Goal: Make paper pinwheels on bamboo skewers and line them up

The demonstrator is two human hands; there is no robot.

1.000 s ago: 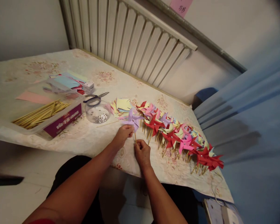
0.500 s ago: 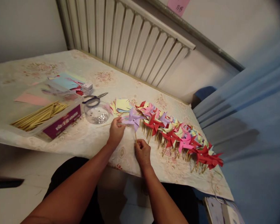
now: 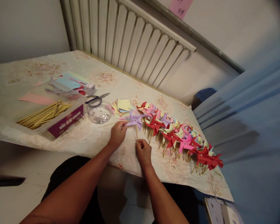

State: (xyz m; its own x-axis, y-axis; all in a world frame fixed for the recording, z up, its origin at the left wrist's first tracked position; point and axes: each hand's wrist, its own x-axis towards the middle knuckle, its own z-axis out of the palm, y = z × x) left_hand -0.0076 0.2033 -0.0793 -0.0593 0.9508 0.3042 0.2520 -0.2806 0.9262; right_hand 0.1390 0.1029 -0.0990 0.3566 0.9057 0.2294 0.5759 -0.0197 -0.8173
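Note:
A lilac paper pinwheel (image 3: 135,119) on a thin wooden stick is held upright over the front of the table. The lower stick is pinched between the thumb and fingers of my right hand (image 3: 144,152). At the pinwheel's left side, the fingertips of my left hand (image 3: 118,133) are closed on the edge of one blade. Just to the right stand several rows of finished pinwheels, among them a red pinwheel (image 3: 154,123) and a pink one (image 3: 186,142). Behind my left hand lies a stack of coloured paper squares (image 3: 124,105).
A clear round dish (image 3: 99,114) holds small shiny pieces, with scissors (image 3: 96,99) by its rim. Further left, a plastic box (image 3: 68,123) contains wooden sticks (image 3: 45,114). Paper sheets (image 3: 70,81) and a small white box (image 3: 90,87) lie behind. A blue curtain (image 3: 254,124) hangs at the right.
The pinwheel head has turned slightly, and my left fingers have closed in on its left blade. My right hand keeps its hold on the stick. The view has shifted slightly.

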